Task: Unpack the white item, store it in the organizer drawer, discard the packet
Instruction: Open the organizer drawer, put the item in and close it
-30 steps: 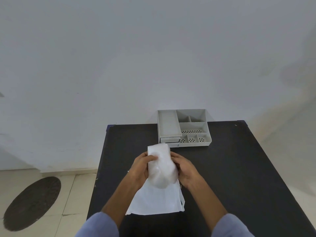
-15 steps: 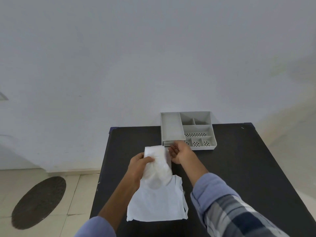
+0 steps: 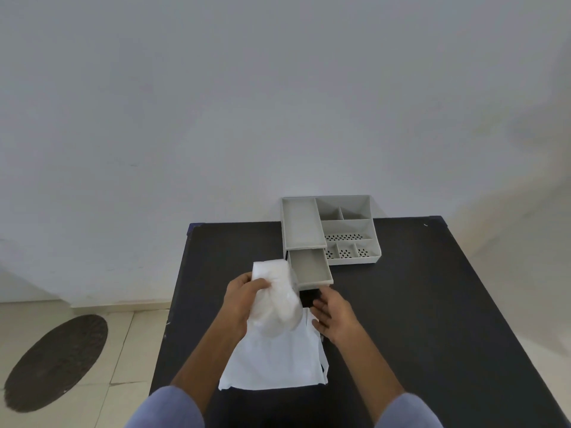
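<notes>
Table (image 3: 432,304): black, organizer (image 3: 349,230) far.
Left hand (image 3: 244,299): grips white item (image 3: 275,301).
Right hand (image 3: 332,313): open, near drawer (image 3: 309,270).
Next: likely lay item inside.

Your fingers (image 3: 318,307) are over a black table (image 3: 432,304); far to their left, a dark oval mat (image 3: 55,362) lies on the tiled floor (image 3: 129,335).

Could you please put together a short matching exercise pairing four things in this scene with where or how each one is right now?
Things:
1. drawer
2. white item
3. right hand
4. white sheet

States:
A. lying flat on the black table
B. pulled out of the grey organizer, nothing in it
C. gripped in the left hand
D. open, holding nothing

Pairs: 1-B, 2-C, 3-D, 4-A
</notes>
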